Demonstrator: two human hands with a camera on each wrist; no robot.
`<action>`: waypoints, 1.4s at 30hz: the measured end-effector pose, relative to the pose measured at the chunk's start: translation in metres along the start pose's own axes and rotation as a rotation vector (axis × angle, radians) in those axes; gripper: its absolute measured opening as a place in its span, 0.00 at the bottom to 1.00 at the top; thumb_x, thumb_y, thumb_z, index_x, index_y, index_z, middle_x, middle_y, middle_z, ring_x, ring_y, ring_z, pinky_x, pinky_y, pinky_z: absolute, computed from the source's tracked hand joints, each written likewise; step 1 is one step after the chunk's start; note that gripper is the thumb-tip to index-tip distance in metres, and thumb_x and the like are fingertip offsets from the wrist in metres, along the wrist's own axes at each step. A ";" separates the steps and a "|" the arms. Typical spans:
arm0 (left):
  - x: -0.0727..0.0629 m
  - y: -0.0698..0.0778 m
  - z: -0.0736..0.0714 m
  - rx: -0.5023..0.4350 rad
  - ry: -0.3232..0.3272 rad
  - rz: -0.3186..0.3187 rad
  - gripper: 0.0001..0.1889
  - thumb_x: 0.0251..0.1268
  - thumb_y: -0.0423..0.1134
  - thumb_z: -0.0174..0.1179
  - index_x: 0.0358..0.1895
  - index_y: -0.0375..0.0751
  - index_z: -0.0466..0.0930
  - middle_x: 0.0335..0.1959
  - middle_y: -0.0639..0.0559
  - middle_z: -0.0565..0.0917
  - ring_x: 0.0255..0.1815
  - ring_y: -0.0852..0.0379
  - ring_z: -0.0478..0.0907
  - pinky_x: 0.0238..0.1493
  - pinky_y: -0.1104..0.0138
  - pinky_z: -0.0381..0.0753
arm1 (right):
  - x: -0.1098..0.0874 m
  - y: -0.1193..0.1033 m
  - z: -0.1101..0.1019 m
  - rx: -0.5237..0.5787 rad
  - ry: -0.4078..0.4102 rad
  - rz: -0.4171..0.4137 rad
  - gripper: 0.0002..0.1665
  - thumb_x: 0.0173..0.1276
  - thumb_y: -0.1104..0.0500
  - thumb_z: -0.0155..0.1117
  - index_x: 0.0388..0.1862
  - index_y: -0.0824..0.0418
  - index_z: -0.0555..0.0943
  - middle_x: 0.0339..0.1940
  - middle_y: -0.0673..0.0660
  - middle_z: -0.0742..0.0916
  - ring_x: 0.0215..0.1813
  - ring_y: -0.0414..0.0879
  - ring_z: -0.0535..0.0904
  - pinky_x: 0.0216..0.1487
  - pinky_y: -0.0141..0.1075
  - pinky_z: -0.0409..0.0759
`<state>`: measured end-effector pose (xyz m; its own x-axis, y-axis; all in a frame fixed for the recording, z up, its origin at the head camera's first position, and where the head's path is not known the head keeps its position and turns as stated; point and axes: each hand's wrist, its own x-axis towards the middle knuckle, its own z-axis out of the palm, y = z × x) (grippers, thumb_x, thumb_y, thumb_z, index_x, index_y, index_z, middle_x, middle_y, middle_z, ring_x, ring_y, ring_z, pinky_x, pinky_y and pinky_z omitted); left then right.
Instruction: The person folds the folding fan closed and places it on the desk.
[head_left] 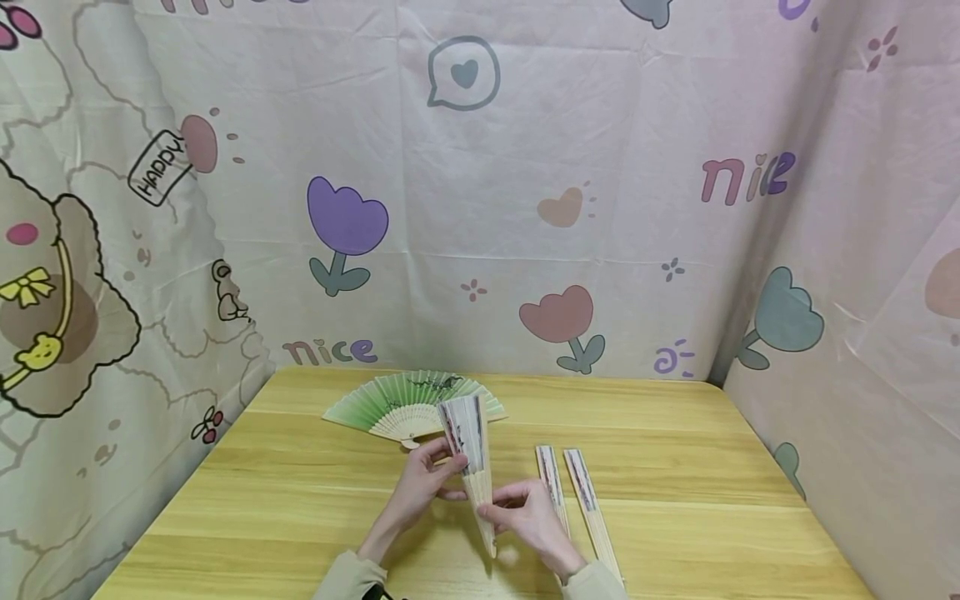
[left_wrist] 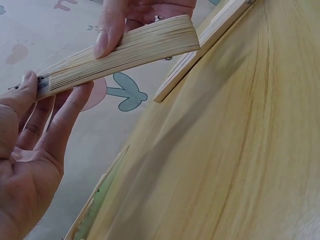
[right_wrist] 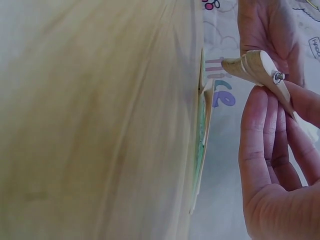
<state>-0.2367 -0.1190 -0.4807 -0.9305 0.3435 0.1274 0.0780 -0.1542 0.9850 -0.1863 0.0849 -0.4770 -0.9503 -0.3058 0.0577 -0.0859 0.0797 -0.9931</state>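
Both hands hold a slightly spread folding fan (head_left: 472,437) above the table. Its upper part is pale with dark and reddish print; the ribs below are bare bamboo. In the head view the left hand (head_left: 423,483) grips the printed part, thumb in front. Lower down, the right hand (head_left: 528,517) pinches the ribs near the pivot end. The left wrist view shows the stacked ribs (left_wrist: 125,52) between the two hands. A metal pivot pin (right_wrist: 278,77) shows in the right wrist view, just above the right fingers.
A green fan (head_left: 412,404) lies spread at the back left of the wooden table (head_left: 675,467). Two folded fans lie right of the hands: a nearer one (head_left: 550,475), partly hidden by the right hand, and an outer one (head_left: 588,500). Printed cloth (head_left: 465,183) hangs behind.
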 end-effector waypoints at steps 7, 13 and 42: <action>0.002 -0.003 -0.001 0.018 -0.009 -0.003 0.24 0.72 0.35 0.60 0.62 0.20 0.69 0.46 0.57 0.83 0.43 0.59 0.88 0.39 0.57 0.94 | 0.000 0.000 0.000 0.009 -0.012 -0.002 0.15 0.63 0.65 0.71 0.42 0.78 0.84 0.38 0.74 0.89 0.27 0.36 0.84 0.34 0.29 0.91; 0.003 -0.003 -0.001 0.020 -0.023 0.000 0.24 0.73 0.35 0.59 0.63 0.20 0.68 0.48 0.54 0.83 0.42 0.58 0.88 0.39 0.58 0.94 | -0.001 -0.001 0.000 0.012 -0.018 -0.001 0.15 0.63 0.65 0.71 0.43 0.77 0.85 0.39 0.75 0.89 0.27 0.36 0.84 0.34 0.28 0.91; 0.002 0.000 0.002 0.040 0.056 0.011 0.25 0.70 0.32 0.61 0.64 0.21 0.67 0.48 0.46 0.85 0.38 0.59 0.88 0.41 0.55 0.94 | -0.002 0.001 -0.002 -0.054 -0.112 -0.049 0.11 0.62 0.67 0.72 0.38 0.77 0.86 0.33 0.77 0.87 0.24 0.35 0.81 0.29 0.27 0.90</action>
<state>-0.2379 -0.1164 -0.4800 -0.9478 0.2898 0.1328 0.1015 -0.1206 0.9875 -0.1849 0.0871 -0.4783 -0.9057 -0.4141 0.0908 -0.1498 0.1123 -0.9823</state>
